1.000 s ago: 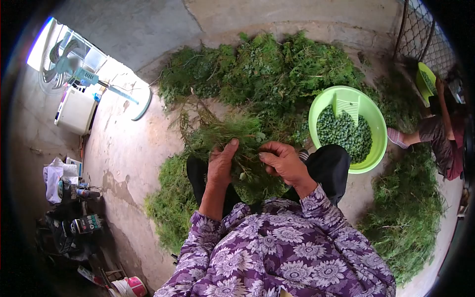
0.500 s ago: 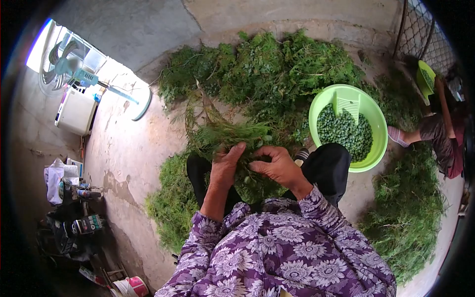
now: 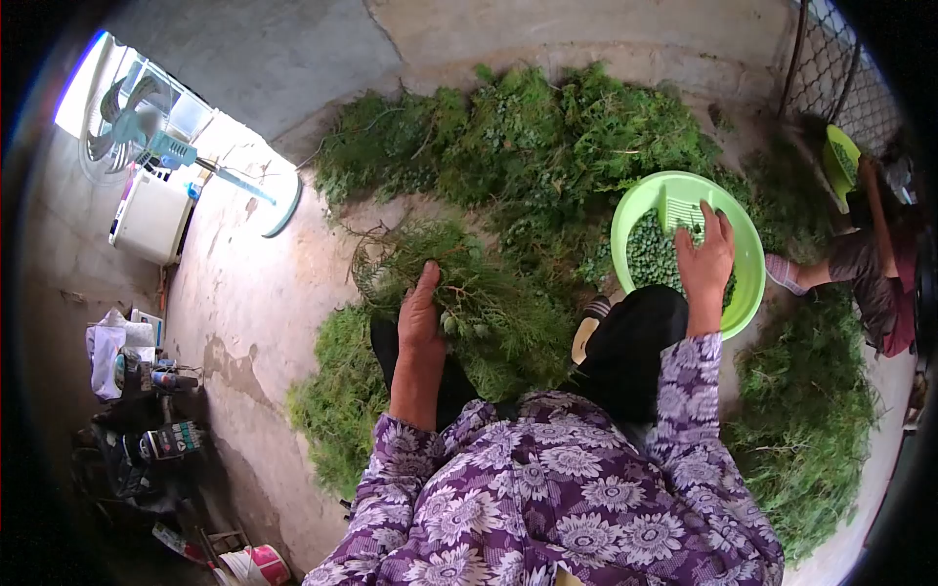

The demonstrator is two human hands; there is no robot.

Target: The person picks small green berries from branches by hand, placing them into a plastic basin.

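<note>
Pale, stained floor [image 3: 244,303] spreads beneath a room with grey and tan walls, and a light green tub [image 3: 748,256] sits on it. Inside the tub lies a thick layer of berries [image 3: 650,254], small, round and dusty green, with a ribbed washboard panel [image 3: 684,207] rising at the far wall.

Left of the tub, the left hand [image 3: 420,317] grips a leafy branch [image 3: 503,308], thumb uppermost. It is feathery and fine, bright green at the tips and browner toward the stems, with a few pale, plump berries near the thumb. The right hand [image 3: 705,259] is over the berries within the tub, its fingers loosely spread; whether it touches them cannot be told.

A large heap of similar greenery [image 3: 528,137] lies beyond the tub and to its left, and another pile [image 3: 796,430] lies on its near right side. Just right of the tub is another person's leg [image 3: 811,269] in a checked sock.

Far left of the tub stands a teal fan [image 3: 147,137]. Nearer and also far left are a dark box [image 3: 176,441] with pale lettering and a pink-and-white bucket [image 3: 259,565]; print on the box is too small to read.
</note>
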